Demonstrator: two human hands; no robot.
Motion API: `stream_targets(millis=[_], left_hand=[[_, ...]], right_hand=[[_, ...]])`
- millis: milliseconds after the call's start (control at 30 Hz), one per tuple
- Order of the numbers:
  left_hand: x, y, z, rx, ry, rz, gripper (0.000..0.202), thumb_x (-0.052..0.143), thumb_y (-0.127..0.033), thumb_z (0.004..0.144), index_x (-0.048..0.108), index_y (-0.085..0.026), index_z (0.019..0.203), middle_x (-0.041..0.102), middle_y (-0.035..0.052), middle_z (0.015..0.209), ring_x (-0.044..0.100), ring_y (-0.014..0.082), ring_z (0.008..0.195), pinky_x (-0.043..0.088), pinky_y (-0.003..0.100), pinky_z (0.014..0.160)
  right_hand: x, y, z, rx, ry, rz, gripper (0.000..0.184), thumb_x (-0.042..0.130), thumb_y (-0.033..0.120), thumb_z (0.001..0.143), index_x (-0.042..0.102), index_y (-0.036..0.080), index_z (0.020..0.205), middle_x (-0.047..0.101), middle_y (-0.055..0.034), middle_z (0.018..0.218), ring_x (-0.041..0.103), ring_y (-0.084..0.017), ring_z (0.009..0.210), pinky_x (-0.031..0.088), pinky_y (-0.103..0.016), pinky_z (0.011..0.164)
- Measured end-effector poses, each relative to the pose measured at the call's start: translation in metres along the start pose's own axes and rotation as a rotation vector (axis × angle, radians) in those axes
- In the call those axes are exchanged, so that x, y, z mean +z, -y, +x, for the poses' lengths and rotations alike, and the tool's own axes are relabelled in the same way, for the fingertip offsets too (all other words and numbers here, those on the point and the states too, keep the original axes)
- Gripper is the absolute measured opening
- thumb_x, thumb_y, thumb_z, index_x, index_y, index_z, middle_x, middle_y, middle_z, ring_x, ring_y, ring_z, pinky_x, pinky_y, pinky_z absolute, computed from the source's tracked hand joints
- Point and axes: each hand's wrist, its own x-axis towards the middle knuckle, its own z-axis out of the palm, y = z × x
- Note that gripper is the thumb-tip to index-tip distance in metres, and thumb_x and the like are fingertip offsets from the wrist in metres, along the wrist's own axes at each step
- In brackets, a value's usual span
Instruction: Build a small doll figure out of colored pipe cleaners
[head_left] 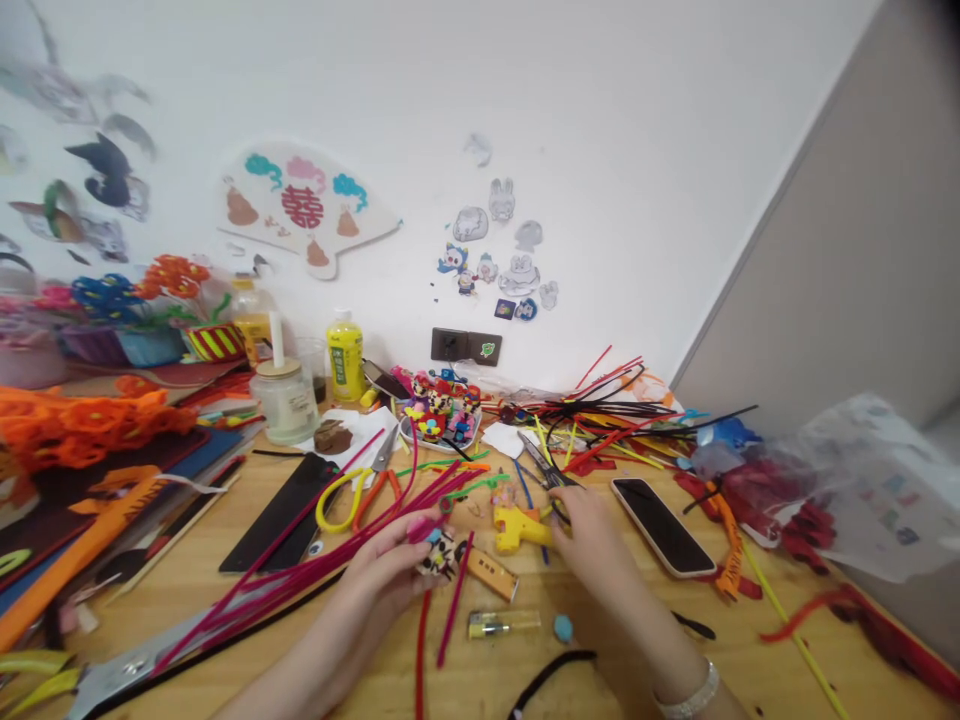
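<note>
My left hand point(386, 565) is closed round a small doll figure point(440, 553) with a pink top and a black-and-white body. Its lower parts are partly hidden by my fingers. My right hand point(592, 530) is closed at the dark handles of a pair of scissors point(541, 462), whose blades point away toward the wall. Between my hands lies a yellow glue gun point(514, 528). Nearer me are a tan block point(491, 572), a clear yellow lighter point(502, 624) and a short magenta pipe cleaner point(454, 600).
A tray of small dolls point(442, 415) stands at the back. Loose pipe cleaners point(630, 410) pile up behind my right hand. A phone point(664, 525) lies to the right. Yellow-handled scissors point(341, 500), large scissors point(135, 660) and a glass jar point(285, 405) are on the left.
</note>
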Motion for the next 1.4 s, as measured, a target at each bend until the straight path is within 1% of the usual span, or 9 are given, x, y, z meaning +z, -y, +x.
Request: stream_targets(millis=[367,600,700,833,933,1067,1167,1300,1400], left_hand=[[0.002,0.001,0.001,-0.026,0.040,-0.007,0.031,0.070,-0.017,0.064,0.067,-0.017,0.095,0.071,0.0058,0.086,0.063,0.0174,0.076,0.050,0.028,0.068],[0.001,0.002,-0.001,-0.029,0.027,-0.066,0.028,0.072,-0.019,0.064,0.067,-0.016,0.091,0.071,0.0053,0.081,0.062,0.0162,0.071,0.050,0.027,0.063],[0.000,0.002,0.001,0.000,0.009,-0.095,0.026,0.072,-0.026,0.066,0.066,-0.017,0.090,0.069,0.0039,0.075,0.062,0.0155,0.067,0.049,0.025,0.056],[-0.002,-0.001,0.005,0.092,-0.028,-0.133,0.027,0.071,-0.031,0.069,0.065,-0.019,0.092,0.068,0.0030,0.077,0.061,0.0141,0.064,0.046,0.022,0.050],[-0.002,-0.007,0.007,0.151,-0.045,-0.128,0.027,0.072,-0.033,0.067,0.065,-0.018,0.089,0.068,0.0036,0.073,0.062,0.0149,0.059,0.045,0.021,0.044],[0.002,-0.017,0.005,0.214,-0.104,-0.143,0.028,0.075,-0.033,0.063,0.064,-0.017,0.084,0.067,0.0020,0.065,0.061,0.0140,0.052,0.043,0.019,0.040],[0.006,-0.022,0.003,0.267,-0.168,-0.157,0.030,0.076,-0.034,0.060,0.063,-0.017,0.080,0.066,0.0006,0.062,0.060,0.0125,0.049,0.042,0.017,0.038],[0.009,-0.023,0.001,0.253,-0.183,-0.124,0.032,0.075,-0.038,0.059,0.061,-0.017,0.078,0.066,-0.0001,0.061,0.060,0.0126,0.048,0.041,0.018,0.039],[0.010,-0.020,0.000,0.226,-0.157,-0.074,0.034,0.074,-0.043,0.059,0.060,-0.018,0.077,0.065,-0.0018,0.058,0.057,0.0128,0.046,0.038,0.018,0.037]], right_hand=[[0.022,-0.051,0.036,0.164,-0.011,0.119,0.030,0.061,0.014,0.067,0.062,0.013,0.097,0.068,-0.0105,0.088,0.062,-0.025,0.085,0.045,-0.033,0.077],[-0.004,-0.044,0.029,0.102,-0.076,0.395,0.048,0.042,0.018,0.079,0.044,0.017,0.126,0.064,-0.0090,0.100,0.062,-0.019,0.091,0.047,-0.033,0.082],[-0.020,-0.029,0.019,0.041,-0.098,0.646,0.055,0.048,0.020,0.073,0.045,0.019,0.127,0.062,-0.0077,0.104,0.059,-0.019,0.096,0.045,-0.034,0.088],[-0.036,0.002,0.005,-0.050,-0.003,0.613,0.045,0.059,0.021,0.066,0.060,0.019,0.111,0.062,-0.0074,0.105,0.058,-0.021,0.095,0.046,-0.033,0.084],[-0.042,0.020,-0.006,-0.163,0.225,0.500,0.037,0.058,0.015,0.067,0.065,0.021,0.103,0.066,-0.0053,0.094,0.060,-0.020,0.084,0.048,-0.030,0.076],[-0.043,0.025,-0.014,-0.275,0.418,0.457,0.039,0.051,0.017,0.076,0.060,0.025,0.114,0.064,-0.0062,0.110,0.058,-0.022,0.097,0.043,-0.032,0.087],[-0.039,0.023,-0.017,-0.258,0.453,0.467,0.046,0.054,0.018,0.074,0.055,0.024,0.120,0.057,-0.0079,0.121,0.050,-0.023,0.112,0.035,-0.034,0.097],[-0.034,0.029,-0.020,-0.138,0.538,0.491,0.074,0.072,0.017,0.052,0.049,0.021,0.123,0.055,-0.0099,0.119,0.053,-0.026,0.104,0.042,-0.034,0.089],[-0.033,0.039,-0.023,-0.113,0.571,0.629,0.070,0.072,0.021,0.053,0.050,0.023,0.120,0.055,-0.0091,0.118,0.053,-0.026,0.103,0.043,-0.032,0.086]])
